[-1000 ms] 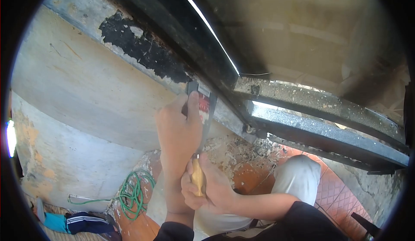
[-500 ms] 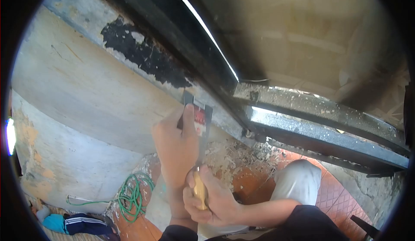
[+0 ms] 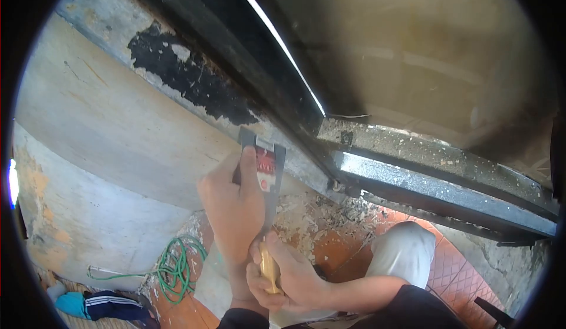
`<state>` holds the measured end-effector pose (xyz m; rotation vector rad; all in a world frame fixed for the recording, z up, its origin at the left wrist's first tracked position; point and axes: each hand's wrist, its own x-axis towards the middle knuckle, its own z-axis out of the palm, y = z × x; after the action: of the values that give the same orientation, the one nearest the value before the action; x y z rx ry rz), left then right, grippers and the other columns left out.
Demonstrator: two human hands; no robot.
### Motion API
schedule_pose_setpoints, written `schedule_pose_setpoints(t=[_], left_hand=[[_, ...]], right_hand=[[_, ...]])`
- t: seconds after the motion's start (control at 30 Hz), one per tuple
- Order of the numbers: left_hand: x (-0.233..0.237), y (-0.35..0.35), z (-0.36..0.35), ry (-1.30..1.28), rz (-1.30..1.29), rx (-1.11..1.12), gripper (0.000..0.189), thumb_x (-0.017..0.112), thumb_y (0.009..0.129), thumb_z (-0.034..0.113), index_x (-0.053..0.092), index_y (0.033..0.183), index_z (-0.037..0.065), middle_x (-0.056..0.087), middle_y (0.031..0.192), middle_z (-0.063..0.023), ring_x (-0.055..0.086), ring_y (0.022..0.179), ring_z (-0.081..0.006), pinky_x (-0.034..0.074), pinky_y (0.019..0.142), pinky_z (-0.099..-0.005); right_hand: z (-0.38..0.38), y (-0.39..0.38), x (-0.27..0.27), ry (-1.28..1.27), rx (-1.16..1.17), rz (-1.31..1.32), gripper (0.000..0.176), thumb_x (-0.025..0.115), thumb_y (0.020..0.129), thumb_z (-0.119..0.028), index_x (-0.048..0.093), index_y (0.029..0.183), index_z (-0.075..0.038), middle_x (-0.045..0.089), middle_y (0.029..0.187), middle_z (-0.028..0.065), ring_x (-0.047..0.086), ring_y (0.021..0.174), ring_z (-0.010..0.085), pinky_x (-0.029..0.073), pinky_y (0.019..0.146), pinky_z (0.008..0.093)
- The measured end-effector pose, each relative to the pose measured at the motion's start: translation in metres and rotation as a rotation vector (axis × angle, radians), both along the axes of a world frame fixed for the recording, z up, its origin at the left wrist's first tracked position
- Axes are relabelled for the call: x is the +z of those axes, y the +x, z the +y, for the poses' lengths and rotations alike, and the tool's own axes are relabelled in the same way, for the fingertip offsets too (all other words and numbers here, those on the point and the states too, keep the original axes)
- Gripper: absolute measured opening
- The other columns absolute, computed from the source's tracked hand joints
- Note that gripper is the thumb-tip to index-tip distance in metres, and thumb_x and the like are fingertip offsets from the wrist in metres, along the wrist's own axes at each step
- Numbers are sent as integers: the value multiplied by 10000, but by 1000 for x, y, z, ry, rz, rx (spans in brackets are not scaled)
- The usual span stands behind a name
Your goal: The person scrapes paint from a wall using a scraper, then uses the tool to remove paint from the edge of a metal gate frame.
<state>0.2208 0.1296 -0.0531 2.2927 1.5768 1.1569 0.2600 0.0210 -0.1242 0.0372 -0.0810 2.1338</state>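
Observation:
A metal scraper (image 3: pixel 266 165) with a red label and a wooden handle lies flat against a grey painted frame strip (image 3: pixel 177 90). My left hand (image 3: pixel 233 205) presses its fingers on the blade. My right hand (image 3: pixel 289 276) grips the wooden handle below. The blade edge sits just under a black patch (image 3: pixel 188 72) where the grey paint has come off.
A black metal gate frame (image 3: pixel 413 181) with dusty rails runs to the right. Paint flakes (image 3: pixel 321 211) litter the red tiled floor (image 3: pixel 448 258). A coiled green hose (image 3: pixel 177 267) and a blue striped garment (image 3: pixel 97 305) lie at lower left. My knee (image 3: pixel 401 249) is bent beside the gate.
The scraper and both hands have slid down and to the left along the strip, away from the black patch. The view has shifted slightly.

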Motion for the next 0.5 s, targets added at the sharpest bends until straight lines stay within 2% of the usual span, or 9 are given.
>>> schedule_pose_setpoints(t=[0.1,0.23,0.3,0.37,0.5], left_hand=[[0,-1,-1,2,22,-4,363,571,948,191,580,656,-25,518,494,-146,490,404,-225,347,457,-373],[0,-3,0,30,33,-42,369,566,953,192,566,653,-23,517,497,-148,484,409,-273,349,459,-380],[0,-2,5,16,44,-52,367,564,953,190,564,655,-24,521,498,-148,481,412,-291,351,461,-382],[0,6,13,85,28,-105,363,560,953,183,558,655,-25,512,505,-165,465,421,-322,343,458,-387],[-6,-4,4,68,26,-98,363,561,954,179,551,651,-21,514,505,-157,472,427,-327,340,457,-393]], right_hand=[[-2,0,-2,-30,9,25,455,221,1042,-540,412,1021,-127,437,677,67,356,408,149,280,387,248],[-5,-5,-2,-16,17,61,455,214,1042,-540,419,1020,-134,440,676,65,355,405,148,281,383,257],[2,-1,-4,2,-27,-52,459,210,1040,-545,416,1015,-135,435,671,62,348,401,145,279,379,260],[6,0,-9,-3,-33,-3,458,209,1041,-542,414,1014,-133,434,667,62,349,400,146,277,377,260],[-8,-11,-4,-64,-24,20,458,210,1041,-541,415,1016,-132,437,655,67,339,396,145,274,375,262]])
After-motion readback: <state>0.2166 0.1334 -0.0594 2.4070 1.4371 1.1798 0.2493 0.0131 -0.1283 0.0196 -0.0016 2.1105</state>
